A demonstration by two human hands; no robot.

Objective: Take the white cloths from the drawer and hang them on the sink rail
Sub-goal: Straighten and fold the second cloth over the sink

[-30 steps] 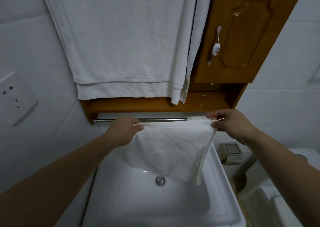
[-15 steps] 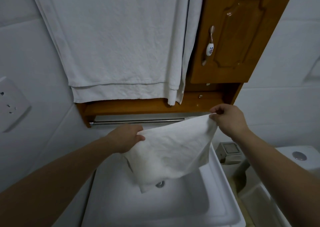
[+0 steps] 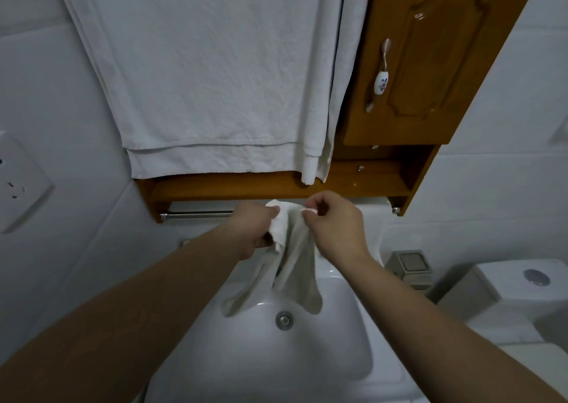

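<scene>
- Hands meet close together in front of the sink rail (image 3: 199, 216), over the back edge of the sink (image 3: 347, 353).
- Left hand (image 3: 253, 230) is clenched on a bunched top part of the white cloth (image 3: 292, 267).
- Right hand (image 3: 333, 227) pinches the cloth's top edge between thumb and fingers.
- Cloth hangs in two loose folds, its ends near the drain (image 3: 284, 320); it seems not to lie over the rail.
- Large white towel (image 3: 215, 74) hangs above.
</scene>
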